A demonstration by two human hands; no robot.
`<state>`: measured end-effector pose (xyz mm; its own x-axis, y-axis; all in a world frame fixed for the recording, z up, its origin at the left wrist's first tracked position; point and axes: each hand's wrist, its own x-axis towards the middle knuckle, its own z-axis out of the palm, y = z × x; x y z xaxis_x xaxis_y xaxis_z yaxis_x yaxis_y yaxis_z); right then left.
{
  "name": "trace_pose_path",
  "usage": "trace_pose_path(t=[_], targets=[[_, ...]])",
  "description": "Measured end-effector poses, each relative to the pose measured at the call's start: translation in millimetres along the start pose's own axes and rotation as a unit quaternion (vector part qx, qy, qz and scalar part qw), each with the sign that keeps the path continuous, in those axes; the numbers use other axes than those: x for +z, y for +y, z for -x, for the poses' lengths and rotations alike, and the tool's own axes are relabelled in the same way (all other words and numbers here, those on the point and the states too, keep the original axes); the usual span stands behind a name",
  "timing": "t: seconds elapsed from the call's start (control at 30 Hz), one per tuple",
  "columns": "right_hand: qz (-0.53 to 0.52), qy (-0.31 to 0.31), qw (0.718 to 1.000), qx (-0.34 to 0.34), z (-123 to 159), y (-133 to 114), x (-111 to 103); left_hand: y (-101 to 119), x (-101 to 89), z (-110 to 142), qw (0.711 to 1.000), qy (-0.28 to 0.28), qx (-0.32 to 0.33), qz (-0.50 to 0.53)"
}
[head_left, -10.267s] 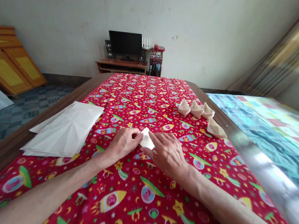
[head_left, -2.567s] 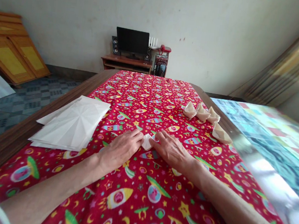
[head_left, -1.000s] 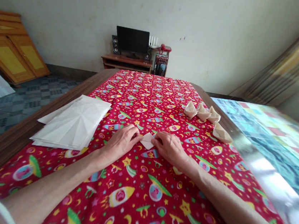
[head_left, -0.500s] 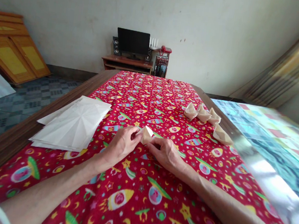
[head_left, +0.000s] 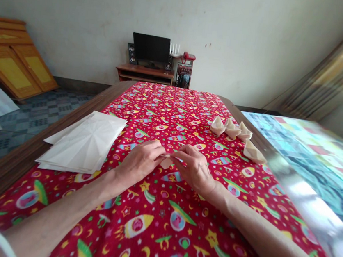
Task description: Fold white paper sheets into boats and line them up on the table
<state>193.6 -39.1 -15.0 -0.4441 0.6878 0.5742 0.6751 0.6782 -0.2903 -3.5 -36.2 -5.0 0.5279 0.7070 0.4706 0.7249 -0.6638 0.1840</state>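
Note:
Between my two hands, over the middle of the red patterned cloth, is a small piece of folded cream paper. My left hand pinches its left side between thumb and fingers. On the opposite side my right hand pinches it too, fingers curled over the top edge. Much of the paper is hidden behind the fingertips. Left of my left hand lies a stack of creased cream paper sheets. Several folded paper boats stand in a short row at the right, with one larger folded piece nearer me.
The cloth covers a dark wooden table. Beyond its far end stand a monitor and speakers on a low desk. A wooden cabinet is at the left, a bed with a coloured cover at the right.
The folded paper has tipped, so its raised point no longer shows and a flap hangs below my fingertips. My right hand has risen slightly, and both hands have closed in on the upper edge.

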Motion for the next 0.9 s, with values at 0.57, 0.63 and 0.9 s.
trace_pose_path(t=[0.57,0.63,0.9], targets=[[0.044,-0.128,0.988,-0.08,10.9,17.9,-4.6,-4.5,16.3,12.3,0.998,-0.028,0.054,0.012],[0.0,-0.125,0.991,-0.044,11.4,20.9,-1.3,-5.0,17.0,11.6,0.998,-0.036,0.045,0.039],[-0.055,-0.129,0.984,0.106,2.3,18.6,2.7,-10.5,23.6,6.5,0.98,-0.019,-0.129,0.15]])
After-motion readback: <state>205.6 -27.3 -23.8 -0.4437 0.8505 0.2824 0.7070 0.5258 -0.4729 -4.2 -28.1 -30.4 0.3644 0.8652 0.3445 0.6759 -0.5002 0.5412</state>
